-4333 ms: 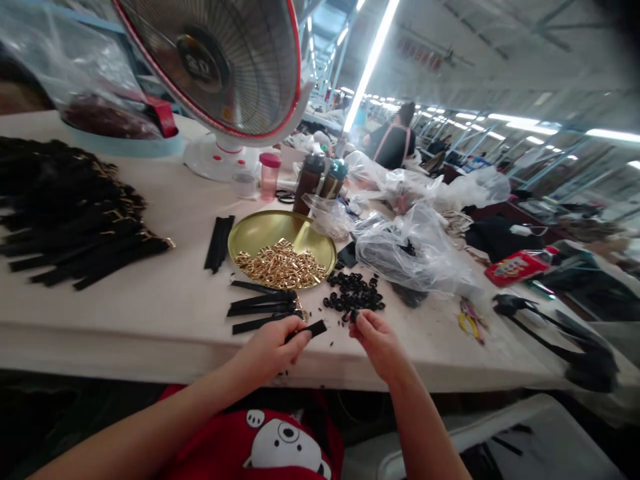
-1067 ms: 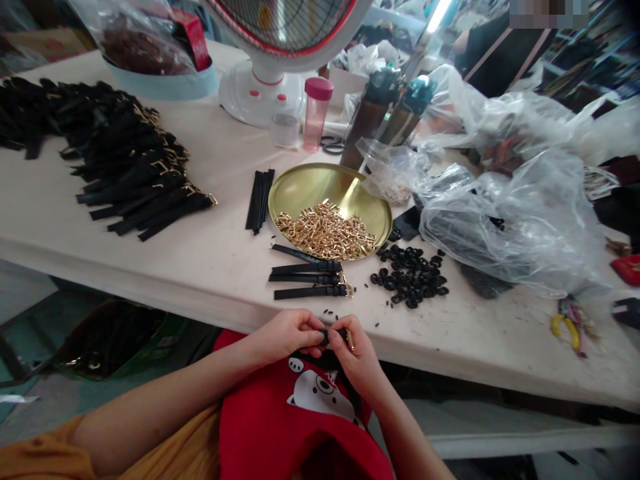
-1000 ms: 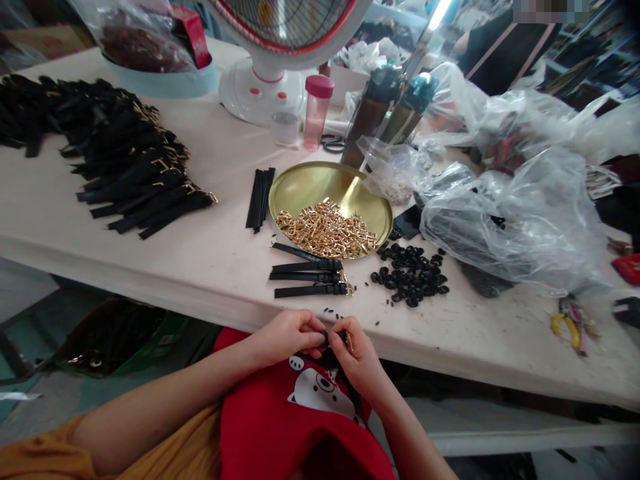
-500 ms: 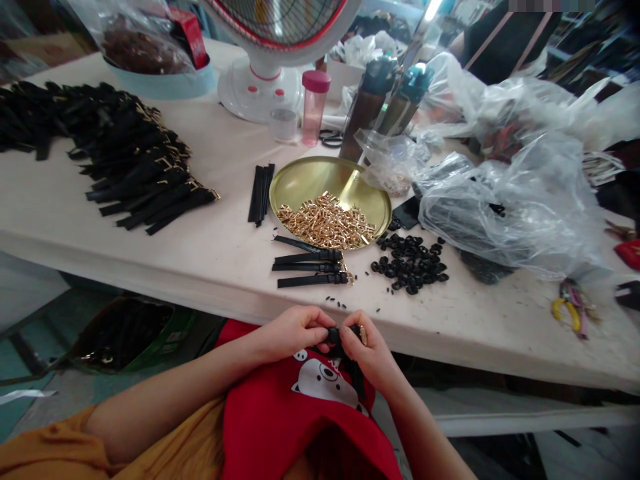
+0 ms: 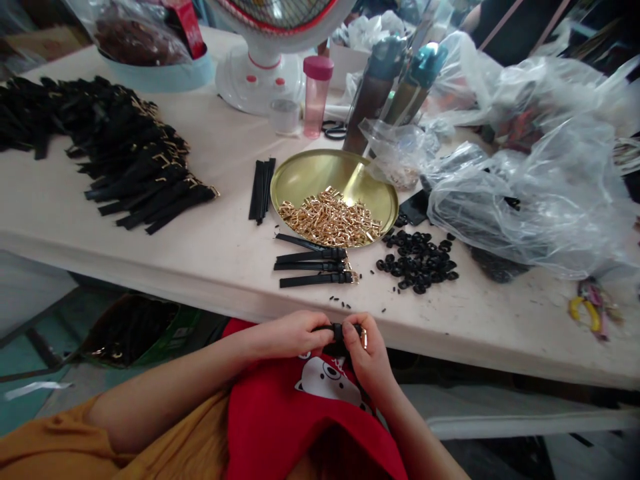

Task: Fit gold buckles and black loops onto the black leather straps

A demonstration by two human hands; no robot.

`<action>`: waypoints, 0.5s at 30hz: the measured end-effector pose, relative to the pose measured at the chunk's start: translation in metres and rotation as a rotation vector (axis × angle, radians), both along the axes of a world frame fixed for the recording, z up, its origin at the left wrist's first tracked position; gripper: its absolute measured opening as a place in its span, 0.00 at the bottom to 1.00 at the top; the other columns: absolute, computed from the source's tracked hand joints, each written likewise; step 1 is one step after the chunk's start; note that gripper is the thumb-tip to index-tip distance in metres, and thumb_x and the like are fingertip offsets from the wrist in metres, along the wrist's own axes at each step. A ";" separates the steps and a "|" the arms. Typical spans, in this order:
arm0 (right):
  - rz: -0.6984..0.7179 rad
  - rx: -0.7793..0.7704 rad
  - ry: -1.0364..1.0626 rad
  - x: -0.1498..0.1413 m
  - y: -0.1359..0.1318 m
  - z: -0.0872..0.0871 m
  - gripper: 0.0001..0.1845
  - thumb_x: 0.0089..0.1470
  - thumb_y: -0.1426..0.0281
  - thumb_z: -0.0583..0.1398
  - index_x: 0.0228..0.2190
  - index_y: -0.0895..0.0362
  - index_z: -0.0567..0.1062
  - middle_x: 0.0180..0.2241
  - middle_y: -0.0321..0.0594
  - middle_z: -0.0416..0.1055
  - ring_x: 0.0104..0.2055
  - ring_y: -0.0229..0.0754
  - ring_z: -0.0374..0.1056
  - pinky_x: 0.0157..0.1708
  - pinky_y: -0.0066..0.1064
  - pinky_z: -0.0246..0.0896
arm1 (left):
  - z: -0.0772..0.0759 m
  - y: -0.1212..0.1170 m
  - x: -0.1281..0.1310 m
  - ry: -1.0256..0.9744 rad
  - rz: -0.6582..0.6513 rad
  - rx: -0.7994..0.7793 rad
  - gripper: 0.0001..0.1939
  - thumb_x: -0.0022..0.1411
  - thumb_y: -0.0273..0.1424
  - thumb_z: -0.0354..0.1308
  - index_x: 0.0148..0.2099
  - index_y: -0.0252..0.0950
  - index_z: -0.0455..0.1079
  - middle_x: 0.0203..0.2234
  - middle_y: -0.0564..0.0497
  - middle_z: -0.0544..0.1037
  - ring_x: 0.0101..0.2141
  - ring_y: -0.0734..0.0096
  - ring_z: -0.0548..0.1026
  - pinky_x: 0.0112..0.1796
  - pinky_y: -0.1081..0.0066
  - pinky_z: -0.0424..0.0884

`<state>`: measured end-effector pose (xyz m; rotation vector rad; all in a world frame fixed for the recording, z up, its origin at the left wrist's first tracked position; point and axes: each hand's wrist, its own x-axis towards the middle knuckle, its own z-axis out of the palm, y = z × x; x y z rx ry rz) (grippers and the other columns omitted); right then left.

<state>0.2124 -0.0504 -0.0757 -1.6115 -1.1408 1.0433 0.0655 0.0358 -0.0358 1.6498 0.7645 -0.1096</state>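
Between my hands, above my lap, is a black strap [image 5: 339, 331] with a gold buckle [image 5: 364, 339] at its right end. My left hand [image 5: 306, 333] pinches the strap's left part. My right hand [image 5: 369, 350] is closed round the buckle end. A small black loop seems to sit on the strap between my fingers. Just beyond, several black buckled straps [image 5: 315, 265] lie side by side on the table. Behind them a gold dish [image 5: 295, 170] holds a heap of gold buckles [image 5: 330, 220]. Black loops [image 5: 420, 260] lie in a pile to its right.
A big heap of buckled straps [image 5: 130, 147] covers the left side. Bare strips [image 5: 262, 190] lie left of the dish. Farther back are a fan [image 5: 263, 80], a pink bottle [image 5: 317, 100] and plastic bags [image 5: 530, 193]. Yellow-handled pliers [image 5: 587, 313] lie at right.
My left hand has shifted along the strap, and more of the strap now shows between my hands. The strap lies straighter, and the view has tilted slightly.
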 end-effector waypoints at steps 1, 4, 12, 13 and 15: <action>-0.002 -0.001 -0.008 -0.001 0.001 -0.001 0.09 0.53 0.63 0.53 0.27 0.55 0.65 0.23 0.33 0.59 0.25 0.36 0.56 0.25 0.29 0.52 | -0.001 0.002 0.000 -0.008 -0.011 0.020 0.13 0.57 0.36 0.46 0.29 0.33 0.65 0.22 0.54 0.69 0.23 0.75 0.64 0.24 0.77 0.58; -0.037 -0.029 -0.003 -0.003 0.001 -0.003 0.09 0.54 0.62 0.52 0.28 0.55 0.65 0.22 0.33 0.59 0.25 0.37 0.56 0.25 0.29 0.52 | -0.007 0.002 0.002 -0.017 -0.011 0.052 0.12 0.57 0.36 0.47 0.29 0.33 0.66 0.22 0.55 0.68 0.25 0.75 0.64 0.24 0.77 0.58; -0.060 -0.100 0.074 -0.004 0.000 -0.010 0.11 0.53 0.60 0.53 0.27 0.54 0.64 0.20 0.31 0.58 0.24 0.37 0.56 0.23 0.28 0.51 | -0.017 -0.002 0.002 -0.004 0.026 0.047 0.14 0.57 0.37 0.47 0.27 0.34 0.65 0.20 0.54 0.69 0.23 0.75 0.65 0.24 0.77 0.58; -0.022 -0.101 0.079 -0.003 0.000 -0.008 0.11 0.53 0.60 0.53 0.26 0.54 0.64 0.20 0.31 0.58 0.24 0.36 0.56 0.23 0.27 0.51 | -0.015 -0.001 -0.001 -0.020 0.007 0.003 0.14 0.58 0.38 0.46 0.27 0.34 0.64 0.20 0.55 0.69 0.22 0.76 0.65 0.24 0.77 0.58; 0.061 -0.095 0.073 0.002 0.000 -0.003 0.11 0.53 0.60 0.53 0.26 0.55 0.65 0.20 0.32 0.59 0.24 0.36 0.56 0.24 0.27 0.51 | -0.010 0.000 -0.005 -0.038 -0.019 -0.100 0.17 0.60 0.40 0.44 0.27 0.34 0.63 0.18 0.55 0.68 0.20 0.77 0.65 0.23 0.78 0.59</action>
